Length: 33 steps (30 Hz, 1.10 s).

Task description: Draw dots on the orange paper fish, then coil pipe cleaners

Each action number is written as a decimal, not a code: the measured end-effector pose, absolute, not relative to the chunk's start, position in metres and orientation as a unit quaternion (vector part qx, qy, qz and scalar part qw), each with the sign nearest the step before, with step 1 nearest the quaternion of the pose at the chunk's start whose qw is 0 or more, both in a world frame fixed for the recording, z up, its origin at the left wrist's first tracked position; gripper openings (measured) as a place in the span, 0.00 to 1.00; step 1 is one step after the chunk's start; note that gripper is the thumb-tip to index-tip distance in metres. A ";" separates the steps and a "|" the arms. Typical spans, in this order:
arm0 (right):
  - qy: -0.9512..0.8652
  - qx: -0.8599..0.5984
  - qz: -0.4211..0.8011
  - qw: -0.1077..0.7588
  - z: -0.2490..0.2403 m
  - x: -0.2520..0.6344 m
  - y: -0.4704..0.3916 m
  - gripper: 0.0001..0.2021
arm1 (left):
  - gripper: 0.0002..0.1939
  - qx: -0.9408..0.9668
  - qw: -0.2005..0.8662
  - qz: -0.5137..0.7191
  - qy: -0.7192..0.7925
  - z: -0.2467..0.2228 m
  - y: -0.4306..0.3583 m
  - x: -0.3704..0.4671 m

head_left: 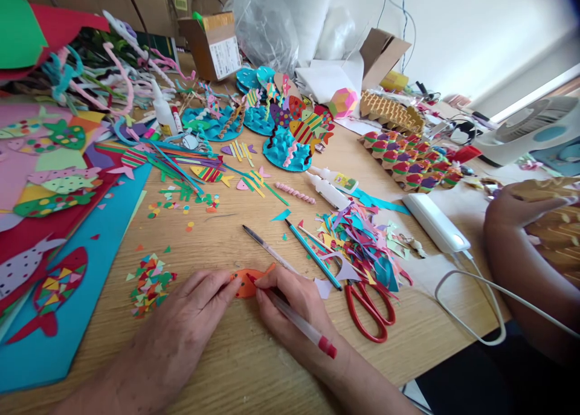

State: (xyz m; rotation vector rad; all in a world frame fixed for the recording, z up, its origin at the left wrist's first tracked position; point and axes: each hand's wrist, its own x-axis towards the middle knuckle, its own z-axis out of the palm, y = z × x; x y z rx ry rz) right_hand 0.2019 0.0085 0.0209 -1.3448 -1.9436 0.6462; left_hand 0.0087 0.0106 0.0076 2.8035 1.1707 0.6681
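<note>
An orange paper fish [245, 287] lies on the wooden table between my two hands, with small dark and red marks on it. My left hand [199, 306] presses the fish's left end with its fingertips, the fingers close together. In my right hand [294, 300] is a clear pen [302, 325] with a red end cap; its tip meets the fish near the middle. The fish's right end is partly behind my right fingers. Small paper triangles [151, 282] are heaped left of my left hand.
Red-handled scissors [369, 312], two pens [312, 253] and paper scraps [380, 240] lie to the right. Glue bottles [328, 188] stand beyond. Paper fish on coloured sheets [97, 282] cover the left side. Another person's arm [521, 264] rests by a white power bank [435, 221] with a cable.
</note>
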 end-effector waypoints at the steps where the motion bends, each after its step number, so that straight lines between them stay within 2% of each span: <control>1: -0.747 -0.516 0.249 0.338 0.021 0.202 0.009 0.04 | 0.23 0.902 0.014 0.213 0.376 0.008 0.011 0.009; 33: -0.742 -0.525 0.240 0.340 0.020 0.202 0.009 0.04 | 0.23 0.897 0.009 0.235 0.374 0.011 0.013 0.010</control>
